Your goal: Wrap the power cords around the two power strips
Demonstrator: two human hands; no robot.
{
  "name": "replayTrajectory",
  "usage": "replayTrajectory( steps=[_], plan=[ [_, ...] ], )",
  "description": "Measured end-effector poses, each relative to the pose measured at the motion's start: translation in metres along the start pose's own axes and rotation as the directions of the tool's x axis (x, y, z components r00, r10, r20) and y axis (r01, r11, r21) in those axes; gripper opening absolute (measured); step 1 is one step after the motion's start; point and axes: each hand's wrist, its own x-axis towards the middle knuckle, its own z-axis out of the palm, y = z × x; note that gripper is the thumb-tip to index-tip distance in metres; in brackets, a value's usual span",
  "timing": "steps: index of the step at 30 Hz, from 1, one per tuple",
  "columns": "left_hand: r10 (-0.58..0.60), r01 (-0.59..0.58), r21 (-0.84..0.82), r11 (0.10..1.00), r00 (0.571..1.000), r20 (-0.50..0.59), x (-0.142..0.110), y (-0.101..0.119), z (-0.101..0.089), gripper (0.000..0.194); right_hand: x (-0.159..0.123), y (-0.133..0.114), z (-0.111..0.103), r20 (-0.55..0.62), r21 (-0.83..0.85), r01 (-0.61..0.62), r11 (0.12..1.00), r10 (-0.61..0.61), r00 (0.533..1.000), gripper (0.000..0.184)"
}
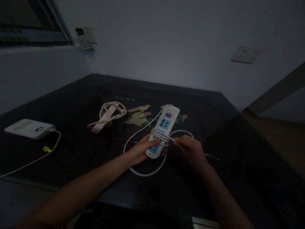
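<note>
Inside front table edge (147, 205) | left hand (141, 148) gripping power strip (165, 123) | right hand (190, 149) pinching cord (163, 136) | gap leftward to second strip (105, 119)

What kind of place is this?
Probably a room corner in a home or small office; I can't tell which. A dark table with a flower design sits against pale walls, there's a wall socket panel at right, and what looks like a window upper left.

White power strip (164, 126), blue socket panels (165, 122), white cord (160, 135), black table (81, 152), green-and-orange floral print (137, 119)
</note>
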Motion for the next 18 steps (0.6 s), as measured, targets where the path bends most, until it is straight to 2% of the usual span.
replayTrajectory(
  steps=[7,13,18],
  plan=[
    [-0.030,0.030,0.019,0.999,0.999,-0.044,0.003,-0.002,-0.002,0.040,-0.001,0.000,-0.002,-0.033,-0.047,0.042,0.998,-0.044,0.999,0.020],
    [0.027,-0.015,0.095,0.995,0.991,-0.130,0.004,0.000,-0.001,0.045,0.001,-0.005,-0.007,-0.068,-0.035,0.122,0.992,-0.125,0.990,0.016],
    [0.059,-0.043,0.130,0.991,0.991,-0.117,0.002,-0.001,0.001,0.052,0.002,-0.004,-0.010,-0.097,-0.050,0.177,0.983,-0.181,0.979,0.014]
  ],
)
